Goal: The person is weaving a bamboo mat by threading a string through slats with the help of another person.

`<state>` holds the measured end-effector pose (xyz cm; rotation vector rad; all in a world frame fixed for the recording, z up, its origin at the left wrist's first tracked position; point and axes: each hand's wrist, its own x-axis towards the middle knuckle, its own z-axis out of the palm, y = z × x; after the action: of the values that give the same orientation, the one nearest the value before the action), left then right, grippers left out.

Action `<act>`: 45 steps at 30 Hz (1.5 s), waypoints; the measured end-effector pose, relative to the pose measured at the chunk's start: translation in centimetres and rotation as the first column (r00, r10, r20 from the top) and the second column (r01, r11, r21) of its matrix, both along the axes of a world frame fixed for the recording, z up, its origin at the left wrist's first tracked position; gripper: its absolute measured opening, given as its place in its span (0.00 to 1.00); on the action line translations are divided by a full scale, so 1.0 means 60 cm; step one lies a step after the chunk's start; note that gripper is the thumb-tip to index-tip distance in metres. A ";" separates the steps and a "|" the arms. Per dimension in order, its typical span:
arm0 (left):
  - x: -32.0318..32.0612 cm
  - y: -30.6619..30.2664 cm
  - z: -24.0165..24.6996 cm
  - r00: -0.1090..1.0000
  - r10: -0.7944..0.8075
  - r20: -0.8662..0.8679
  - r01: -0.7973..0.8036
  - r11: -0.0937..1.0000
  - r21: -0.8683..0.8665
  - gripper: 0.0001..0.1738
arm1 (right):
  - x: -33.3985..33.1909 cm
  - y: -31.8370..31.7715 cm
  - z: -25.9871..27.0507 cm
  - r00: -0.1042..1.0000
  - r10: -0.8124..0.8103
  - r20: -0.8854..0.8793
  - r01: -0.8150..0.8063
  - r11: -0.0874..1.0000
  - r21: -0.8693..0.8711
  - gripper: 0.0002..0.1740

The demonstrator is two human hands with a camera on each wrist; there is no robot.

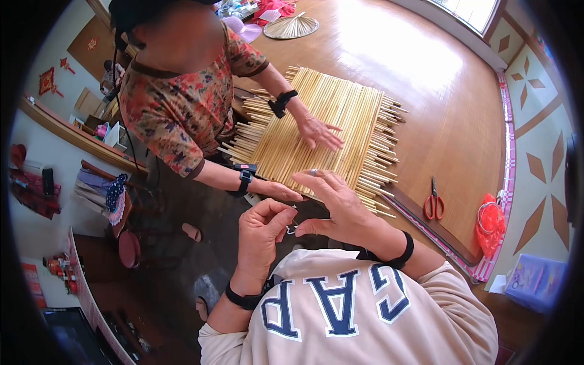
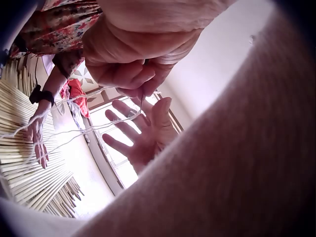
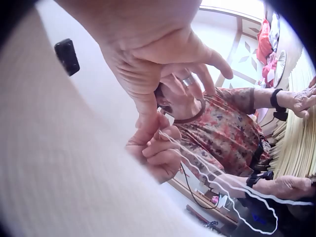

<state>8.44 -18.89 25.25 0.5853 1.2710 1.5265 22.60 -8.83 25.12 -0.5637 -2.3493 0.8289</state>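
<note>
My left hand (image 1: 258, 234) pinches a thin needle (image 2: 142, 102) between thumb and curled fingers. White thread (image 3: 212, 174) trails from the pinch in long loose strands towards the mat. Spread and empty, my right hand (image 1: 344, 213) is held beside the left; in the left wrist view the palm and fingers of this right hand (image 2: 145, 136) show behind the thread. Whether its thumb touches the left fingertips, I cannot tell. Beyond both hands lies a mat of pale sticks (image 1: 316, 121), with uneven stick ends along two sides.
Across the mat, a person in a flowered shirt (image 1: 176, 109) rests one hand (image 1: 319, 132) on the sticks and holds the other at the near edge. Red-handled scissors (image 1: 434, 207) and a red bag (image 1: 488, 225) lie on the right of the table (image 1: 450, 128); a woven hat (image 1: 291, 27) lies behind.
</note>
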 end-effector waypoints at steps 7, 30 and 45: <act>-0.022 -0.042 -0.005 0.959 -0.005 -0.284 0.001 1.000 -0.015 0.02 | -0.030 -0.034 0.001 0.978 0.132 -0.163 -0.124 0.991 0.057 0.20; 0.000 -0.093 -0.009 0.674 -0.062 -0.736 0.147 0.988 0.051 0.04 | -0.057 -0.070 -0.053 0.879 0.019 -0.476 -0.359 0.685 -0.635 0.03; 0.013 -0.110 -0.056 0.936 -0.155 -0.316 0.169 0.985 0.017 0.06 | 0.015 -0.078 -0.103 0.841 0.422 -0.339 -0.540 0.607 -0.583 0.07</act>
<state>9.22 -25.50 21.87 0.9695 1.3910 1.3616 23.51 -13.50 18.97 -0.0773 -2.0108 1.9354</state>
